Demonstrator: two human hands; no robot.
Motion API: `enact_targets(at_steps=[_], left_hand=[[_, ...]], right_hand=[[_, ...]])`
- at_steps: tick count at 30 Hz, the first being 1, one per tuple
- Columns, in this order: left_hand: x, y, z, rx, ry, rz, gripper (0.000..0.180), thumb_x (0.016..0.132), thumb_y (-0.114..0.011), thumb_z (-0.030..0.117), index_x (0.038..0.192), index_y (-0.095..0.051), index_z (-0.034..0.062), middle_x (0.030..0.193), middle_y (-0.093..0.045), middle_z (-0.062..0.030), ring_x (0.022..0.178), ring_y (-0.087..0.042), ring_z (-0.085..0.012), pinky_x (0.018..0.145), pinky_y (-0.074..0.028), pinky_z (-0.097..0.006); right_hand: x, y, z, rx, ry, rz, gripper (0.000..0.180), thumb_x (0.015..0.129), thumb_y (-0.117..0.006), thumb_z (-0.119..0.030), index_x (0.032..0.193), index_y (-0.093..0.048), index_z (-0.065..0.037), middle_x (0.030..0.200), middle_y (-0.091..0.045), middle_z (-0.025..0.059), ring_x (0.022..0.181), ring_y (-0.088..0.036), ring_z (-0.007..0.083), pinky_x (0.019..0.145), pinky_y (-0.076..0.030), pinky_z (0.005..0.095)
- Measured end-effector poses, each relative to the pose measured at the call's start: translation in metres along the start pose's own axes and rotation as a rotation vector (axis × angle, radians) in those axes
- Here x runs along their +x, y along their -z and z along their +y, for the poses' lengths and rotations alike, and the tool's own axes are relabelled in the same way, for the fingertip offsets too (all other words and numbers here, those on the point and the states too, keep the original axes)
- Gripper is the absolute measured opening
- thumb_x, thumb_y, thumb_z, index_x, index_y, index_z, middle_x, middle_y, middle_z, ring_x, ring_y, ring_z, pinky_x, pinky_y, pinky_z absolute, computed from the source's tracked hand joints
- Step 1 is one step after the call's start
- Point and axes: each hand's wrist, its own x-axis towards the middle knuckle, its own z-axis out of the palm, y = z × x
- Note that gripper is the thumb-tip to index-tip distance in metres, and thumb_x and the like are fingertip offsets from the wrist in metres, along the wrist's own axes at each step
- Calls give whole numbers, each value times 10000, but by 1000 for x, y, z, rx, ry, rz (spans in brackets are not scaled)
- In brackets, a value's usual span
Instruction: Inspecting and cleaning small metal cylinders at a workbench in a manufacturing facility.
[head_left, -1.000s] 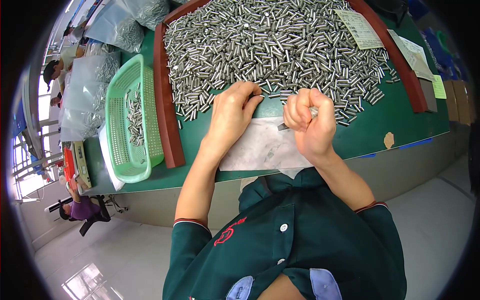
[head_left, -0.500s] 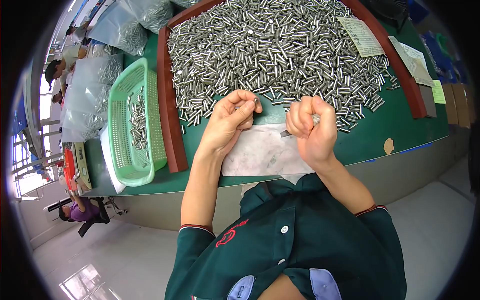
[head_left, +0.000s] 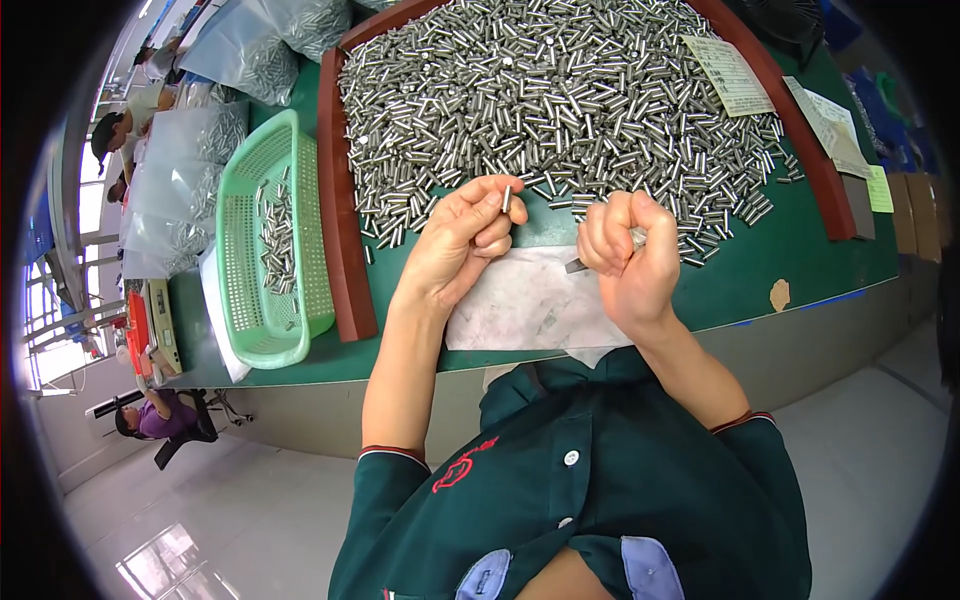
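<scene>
My left hand (head_left: pixel 452 245) pinches a short, shiny metal pin (head_left: pixel 506 199) upright between thumb and fingertips. Closed in a fist, my right hand (head_left: pixel 638 262) grips a thin tool with a flat grey blade (head_left: pixel 575 267); the blade points left out of the fist, and most of the tool is hidden by the fingers. Beneath both hands lies a stained whitish cloth (head_left: pixel 510 312) at the near edge of the green tabletop. Just beyond the hands spreads a large heap of similar metal pins (head_left: pixel 560 115).
Reddish-brown rails (head_left: pixel 345 250) border the heap. To the left stands a green perforated basket (head_left: pixel 318 300) with some pins inside. Plastic bags of pins (head_left: pixel 170 210) lie farther left. Paper slips (head_left: pixel 728 75) rest at the right. Other people sit at the far left.
My left hand has turned the pin, so more of its length shows. The fist with the tool has barely moved. The whole view has shifted slightly.
</scene>
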Motion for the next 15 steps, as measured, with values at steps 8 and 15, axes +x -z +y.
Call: enact_targets(at_steps=[8,15], left_hand=[[2,-13,1,65,-55,145,225,887,-426,176,948,-516,-21,793,-583,-128,521,-363,-65,443,-289,-194],[10,-24,3,1232,-352,328,101,736,-627,93,749,-596,-2,545,-492,-6,483,-420,-90,448,-349,-238]], right_hand=[[0,1,-2,-48,-23,-29,385,861,-263,-263,513,-279,-100,446,-253,-11,408,-185,84,414,-186,240],[0,2,-3,-51,-23,-21,378,858,-264,-257,514,-282,-98,448,-259,-6,410,-188,87,414,-192,239]])
